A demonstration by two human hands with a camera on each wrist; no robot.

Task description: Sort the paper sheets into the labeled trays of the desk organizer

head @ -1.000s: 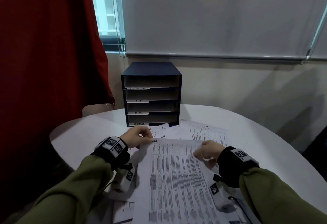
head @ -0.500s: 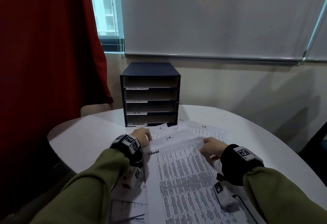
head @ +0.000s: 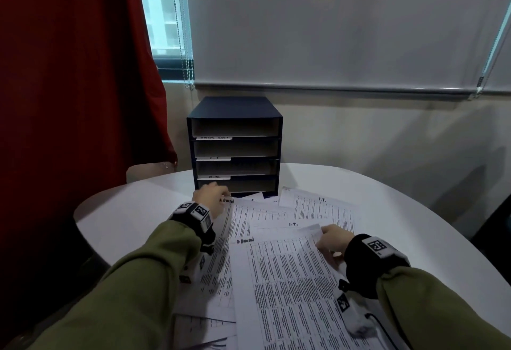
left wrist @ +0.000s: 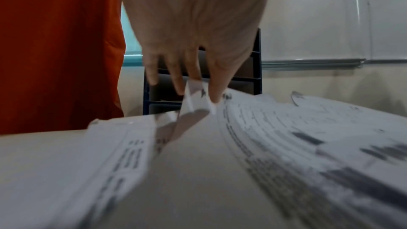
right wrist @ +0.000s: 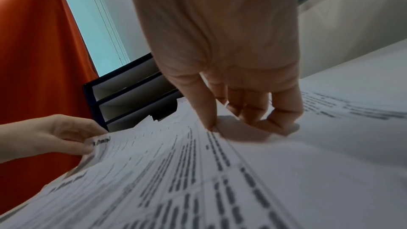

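A dark blue desk organizer (head: 235, 145) with four stacked trays stands at the back of the table; white labels read "Task list", "I.T." and "H.R.", and the lowest label is hidden behind my left hand. My left hand (head: 211, 197) (left wrist: 198, 91) pinches the top left corner of a printed sheet marked "Admin" (head: 240, 217), just in front of the bottom tray. My right hand (head: 330, 239) (right wrist: 242, 116) pinches the raised top right corner of a nearer "Admin" sheet (head: 290, 294). The organizer (right wrist: 123, 97) also shows in the right wrist view.
More printed sheets lie fanned out on the white round table (head: 132, 211), two of them marked "I.T." (head: 323, 211). A red curtain (head: 69, 73) hangs at the left. A window blind and wall stand behind the organizer.
Both hands held the sheets together near me. My left hand has since slid one "Admin" sheet forward to the organizer's foot, while my right hand stayed on the nearer sheet's corner.
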